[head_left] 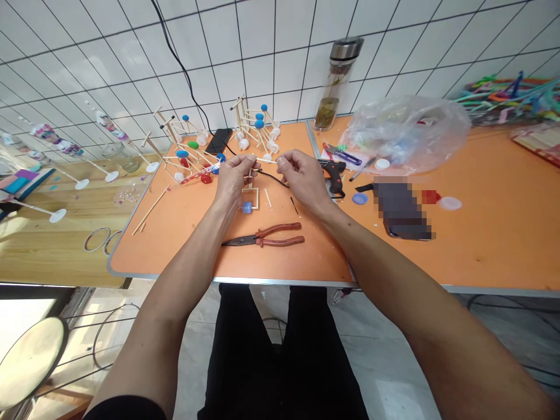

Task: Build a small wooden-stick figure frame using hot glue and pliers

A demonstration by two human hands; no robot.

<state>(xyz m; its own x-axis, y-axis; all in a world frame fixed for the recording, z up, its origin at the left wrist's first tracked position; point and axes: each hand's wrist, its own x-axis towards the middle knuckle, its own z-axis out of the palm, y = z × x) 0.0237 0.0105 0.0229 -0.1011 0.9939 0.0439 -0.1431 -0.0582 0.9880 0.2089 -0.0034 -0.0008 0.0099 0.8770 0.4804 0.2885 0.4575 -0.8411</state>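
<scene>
A thin pale wooden stick (266, 160) spans the gap between my two hands above the orange table. My left hand (235, 175) pinches its left end, and the fingertips of my right hand (300, 174) are closed on the other end. Just below my left hand lies a small square frame of sticks (258, 199), with a blue cube (247, 207) at its corner. A loose short stick (268, 198) rests beside it. Nearer to me are long-nose pliers (280, 234) with reddish handles. A black and orange glue gun (335, 174) lies right of my right hand.
Stick models with coloured caps (259, 123) stand along the tiled wall. At the back are a glass tea bottle (335, 84) and a clear plastic bag (406, 131). A utility knife (347, 156) and a phone (405, 207) lie right; longer sticks (151, 211) lie left.
</scene>
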